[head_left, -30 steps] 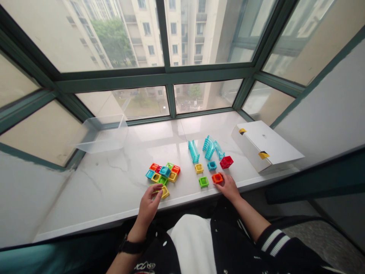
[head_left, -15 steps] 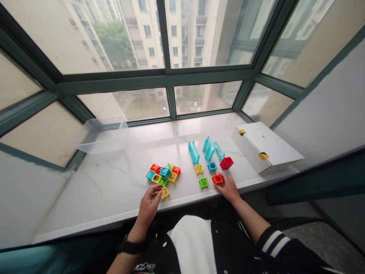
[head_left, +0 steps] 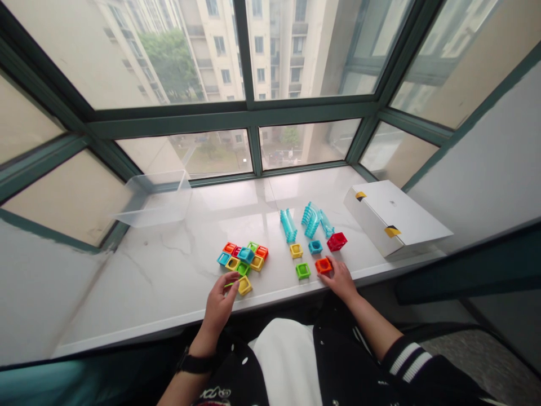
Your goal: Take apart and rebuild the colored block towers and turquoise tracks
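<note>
My left hand [head_left: 220, 294] is at the front edge of the sill, thumb and fingers closed around a thin green piece [head_left: 229, 285], mostly hidden by the fingers. Just right of those fingertips lies a yellow block [head_left: 244, 286], an open square frame. Behind it is a cluster of red, yellow, green and blue blocks [head_left: 232, 263], with a blue block [head_left: 245, 255] sitting higher than the others. My right hand [head_left: 340, 278] grips an orange block [head_left: 323, 265] by its right side, on the sill. Nearby are a green block [head_left: 303, 271], a yellow block [head_left: 296, 251], a blue block [head_left: 315, 247] and a red block [head_left: 337, 242].
Translucent blue track pieces, one straight [head_left: 288, 226] and one curved [head_left: 311, 220], lie behind the separate blocks, with another piece [head_left: 327, 224] beside them. A clear plastic bin [head_left: 163, 206] stands back left. At right is a white box [head_left: 397, 217]. Windows enclose the marble sill [head_left: 139, 282].
My left fingertips have drawn very slightly left, away from the yellow block. The right hand stays at the orange block.
</note>
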The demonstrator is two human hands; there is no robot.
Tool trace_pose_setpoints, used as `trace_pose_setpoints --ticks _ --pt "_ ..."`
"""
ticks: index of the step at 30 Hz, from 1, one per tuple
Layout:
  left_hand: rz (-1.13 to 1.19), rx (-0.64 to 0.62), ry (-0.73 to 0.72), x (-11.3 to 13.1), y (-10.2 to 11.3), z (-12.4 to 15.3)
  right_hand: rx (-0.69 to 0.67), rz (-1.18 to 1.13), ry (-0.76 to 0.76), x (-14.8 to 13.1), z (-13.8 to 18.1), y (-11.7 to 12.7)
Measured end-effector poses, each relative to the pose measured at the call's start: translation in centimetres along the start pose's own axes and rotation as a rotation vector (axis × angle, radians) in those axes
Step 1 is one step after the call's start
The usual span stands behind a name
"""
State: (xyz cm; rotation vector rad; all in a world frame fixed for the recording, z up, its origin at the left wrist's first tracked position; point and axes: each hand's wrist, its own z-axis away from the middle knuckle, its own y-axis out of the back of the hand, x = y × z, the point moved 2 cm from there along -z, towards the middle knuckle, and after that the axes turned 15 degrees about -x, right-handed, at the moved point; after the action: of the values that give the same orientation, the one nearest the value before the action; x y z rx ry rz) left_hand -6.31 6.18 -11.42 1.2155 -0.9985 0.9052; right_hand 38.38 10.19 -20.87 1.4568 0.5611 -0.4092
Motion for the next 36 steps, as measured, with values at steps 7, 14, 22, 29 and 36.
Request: trace_pose_setpoints --ticks 7,14,22,29,36 --pt "-0.114 0.098 -0.035 -0.7 1.3 0.0 -0.084 -0.158 -0.007 0.4 1.2 1.7" --pt "-0.540 0.070 -0.114 -1.5 1.3 0.1 0.121 -0.183 0.155 -3.7 1.4 5.3" --pt "-0.952 -0.003 0.043 0.1 -1.3 -0.1 0.135 -0.150 0.349 -9.9 0.0 5.8" --pt "-1.068 -0.087 0.141 0.7 -2.2 -1.0 0.101 -0.188 0.396 -12.4 0.0 4.2" --pt "-0.964 -0.148 0.125 0.1 -2.1 -1.0 0.050 -0.197 0.383 -12.2 0.5 3.3"
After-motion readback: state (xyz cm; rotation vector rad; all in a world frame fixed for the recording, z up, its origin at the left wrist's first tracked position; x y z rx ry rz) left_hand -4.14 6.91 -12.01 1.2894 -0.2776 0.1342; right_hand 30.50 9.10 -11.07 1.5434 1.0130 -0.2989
